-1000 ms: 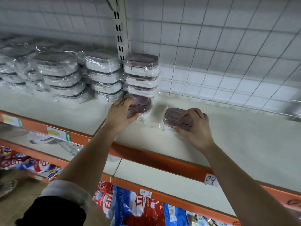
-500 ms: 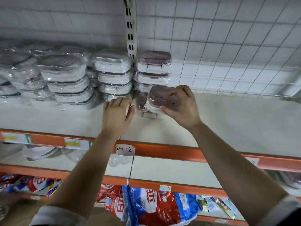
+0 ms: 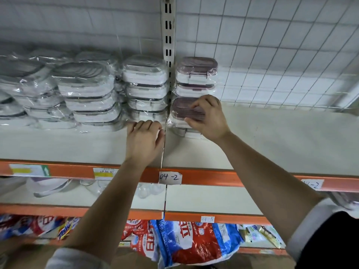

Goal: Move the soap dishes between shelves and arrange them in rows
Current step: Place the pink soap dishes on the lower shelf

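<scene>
Gripping a purple-lidded soap dish [image 3: 182, 109] with the right hand [image 3: 206, 119], fingers curled over its lid, atop a mostly hidden lower dish [image 3: 189, 133] on the upper shelf [image 3: 272, 136]. Resting the left hand [image 3: 144, 139] on the shelf, fingers relaxed, empty, tips at blurred wrapped white stacks [image 3: 145, 88].

Wire grid back panel [image 3: 272, 45], slotted white upright [image 3: 168, 35], cream shelf [image 3: 272, 142] w/ orange edge [image 3: 213, 176] (handwritten tags [image 3: 170, 178]).

The cream shelf [image 3: 272, 144] carries stacks of wrapped white soap dishes [image 3: 87, 98] at left, with purple-lidded soap dishes [image 3: 196, 74] just beside them.
</scene>
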`<state>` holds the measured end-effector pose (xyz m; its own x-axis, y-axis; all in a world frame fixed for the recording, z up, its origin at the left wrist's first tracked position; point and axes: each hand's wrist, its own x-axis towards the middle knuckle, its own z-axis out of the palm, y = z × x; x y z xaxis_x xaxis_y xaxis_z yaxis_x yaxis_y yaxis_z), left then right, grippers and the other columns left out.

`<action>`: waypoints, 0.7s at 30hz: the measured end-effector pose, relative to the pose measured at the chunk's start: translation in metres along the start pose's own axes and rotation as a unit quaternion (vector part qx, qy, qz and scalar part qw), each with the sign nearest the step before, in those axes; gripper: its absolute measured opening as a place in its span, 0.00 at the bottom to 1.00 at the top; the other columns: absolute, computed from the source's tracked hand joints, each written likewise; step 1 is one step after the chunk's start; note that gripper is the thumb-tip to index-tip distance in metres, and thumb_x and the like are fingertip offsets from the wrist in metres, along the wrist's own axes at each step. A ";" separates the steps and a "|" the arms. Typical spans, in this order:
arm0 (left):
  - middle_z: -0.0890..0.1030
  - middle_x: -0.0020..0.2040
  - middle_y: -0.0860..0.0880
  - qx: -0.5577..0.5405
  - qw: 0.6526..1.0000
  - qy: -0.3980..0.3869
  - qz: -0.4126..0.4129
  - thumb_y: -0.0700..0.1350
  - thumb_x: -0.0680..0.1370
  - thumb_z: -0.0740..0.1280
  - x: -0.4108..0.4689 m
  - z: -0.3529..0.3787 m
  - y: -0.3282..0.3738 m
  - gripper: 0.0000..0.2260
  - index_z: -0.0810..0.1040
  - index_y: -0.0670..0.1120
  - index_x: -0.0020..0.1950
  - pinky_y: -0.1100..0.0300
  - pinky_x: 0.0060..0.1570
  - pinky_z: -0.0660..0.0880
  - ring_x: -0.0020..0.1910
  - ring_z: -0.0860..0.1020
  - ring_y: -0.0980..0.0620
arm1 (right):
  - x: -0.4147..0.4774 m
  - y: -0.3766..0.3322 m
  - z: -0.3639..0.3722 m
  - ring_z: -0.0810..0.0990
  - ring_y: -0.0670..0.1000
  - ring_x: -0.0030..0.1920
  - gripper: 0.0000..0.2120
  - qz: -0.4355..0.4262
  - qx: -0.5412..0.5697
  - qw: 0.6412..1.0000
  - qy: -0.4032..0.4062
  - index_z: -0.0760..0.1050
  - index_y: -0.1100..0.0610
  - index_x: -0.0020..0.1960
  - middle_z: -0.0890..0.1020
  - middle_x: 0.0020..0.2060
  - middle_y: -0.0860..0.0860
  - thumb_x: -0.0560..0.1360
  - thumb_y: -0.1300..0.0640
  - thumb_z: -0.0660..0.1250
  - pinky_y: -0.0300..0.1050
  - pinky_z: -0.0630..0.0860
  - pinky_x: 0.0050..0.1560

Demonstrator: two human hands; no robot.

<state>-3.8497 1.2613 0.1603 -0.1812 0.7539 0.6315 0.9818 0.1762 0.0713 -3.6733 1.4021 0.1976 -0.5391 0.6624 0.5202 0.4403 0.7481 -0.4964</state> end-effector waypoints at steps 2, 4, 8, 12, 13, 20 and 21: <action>0.81 0.39 0.47 0.001 1.000 0.001 0.002 0.48 0.77 0.59 0.000 0.000 0.000 0.11 0.78 0.45 0.44 0.50 0.51 0.64 0.40 0.78 0.43 | -0.004 -0.002 0.004 0.73 0.60 0.60 0.22 0.006 -0.067 0.997 0.037 0.82 0.55 0.53 0.78 0.52 0.53 0.68 0.40 0.70 0.55 0.70 0.62; 0.81 0.39 0.47 0.000 1.000 0.005 0.006 0.48 0.77 0.59 0.000 0.001 0.000 0.11 0.78 0.45 0.44 0.50 0.50 0.64 0.39 0.78 0.43 | -0.010 -0.005 0.007 0.73 0.60 0.60 0.21 0.018 -0.109 0.992 0.056 0.82 0.53 0.57 0.78 0.55 0.54 0.70 0.42 0.72 0.56 0.69 0.59; 0.80 0.38 0.48 0.007 0.998 0.051 0.030 0.46 0.78 0.61 -0.001 -0.002 0.002 0.09 0.78 0.45 0.43 0.51 0.51 0.64 0.38 0.78 0.44 | -0.016 -0.009 0.001 0.69 0.59 0.65 0.24 0.031 -0.120 0.992 0.008 0.78 0.50 0.65 0.76 0.62 0.52 0.74 0.39 0.66 0.57 0.68 0.62; 0.81 0.38 0.49 -0.004 0.990 0.117 0.073 0.44 0.79 0.64 -0.006 -0.009 0.021 0.07 0.79 0.45 0.44 0.51 0.52 0.66 0.37 0.78 0.46 | -0.034 -0.001 -0.017 0.69 0.57 0.67 0.26 0.001 -0.067 0.998 -0.006 0.74 0.53 0.68 0.76 0.65 0.52 0.77 0.40 0.58 0.54 0.68 0.67; 0.81 0.39 0.49 -0.022 0.989 0.119 0.080 0.44 0.79 0.64 -0.005 -0.011 0.030 0.07 0.79 0.45 0.44 0.51 0.51 0.67 0.37 0.78 0.46 | -0.044 0.002 -0.023 0.70 0.57 0.65 0.24 -0.004 -0.061 0.998 0.025 0.75 0.56 0.66 0.77 0.63 0.54 0.77 0.43 0.60 0.52 0.68 0.67; 0.81 0.39 0.48 -0.097 0.979 0.100 0.152 0.45 0.80 0.61 0.003 -0.016 0.133 0.10 0.79 0.44 0.44 0.50 0.47 0.70 0.38 0.77 0.45 | -0.116 0.037 -0.083 0.76 0.58 0.52 0.16 0.061 -0.138 0.977 0.150 0.80 0.59 0.54 0.81 0.49 0.54 0.73 0.50 0.63 0.47 0.73 0.50; 0.81 0.39 0.49 -0.106 0.976 0.101 0.161 0.45 0.80 0.61 0.003 -0.015 0.150 0.09 0.79 0.44 0.44 0.50 0.47 0.70 0.38 0.77 0.45 | -0.127 0.044 -0.095 0.76 0.59 0.51 0.16 0.071 -0.146 0.974 0.160 0.80 0.59 0.53 0.82 0.48 0.53 0.73 0.50 0.64 0.47 0.73 0.48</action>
<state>-3.7023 1.2807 0.1841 0.1324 0.6053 0.7849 0.9797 -0.2002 -0.0109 -3.5172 1.3546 0.1756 -0.2274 0.7032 0.6737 0.7045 0.5964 -0.3847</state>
